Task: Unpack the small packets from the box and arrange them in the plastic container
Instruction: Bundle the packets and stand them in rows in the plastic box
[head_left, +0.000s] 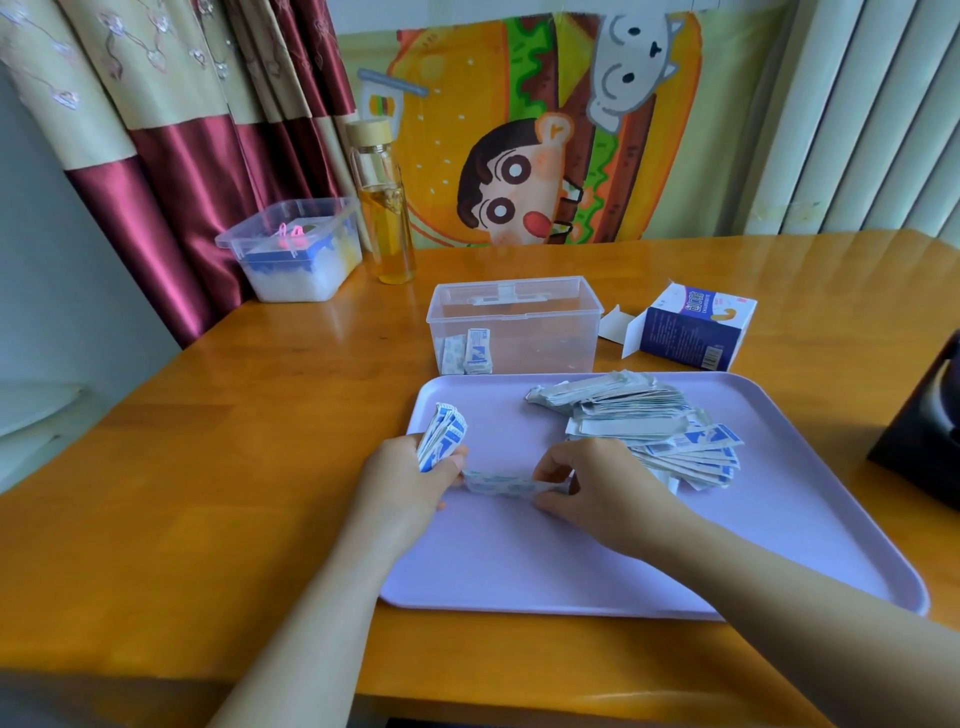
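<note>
Wooden table (208, 467) carries my lilac tray (519, 571). Over it, my left hand (410, 480) grips a folded bunch of packets (441, 436); my right hand (587, 483) pinches one strip (501, 486) between both. Behind the tray stands the clear container (514, 325), the box (693, 325) beside it.

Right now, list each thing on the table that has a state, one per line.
Clear container: lid off, a few packets upright at its left end.
Cardboard box: on its side, flap open.
Loose packets: heaped on the purple tray.
Left hand: gripping a bundle of packets.
Right hand: pinching one packet.
Glass bottle: capped, upright.
</note>
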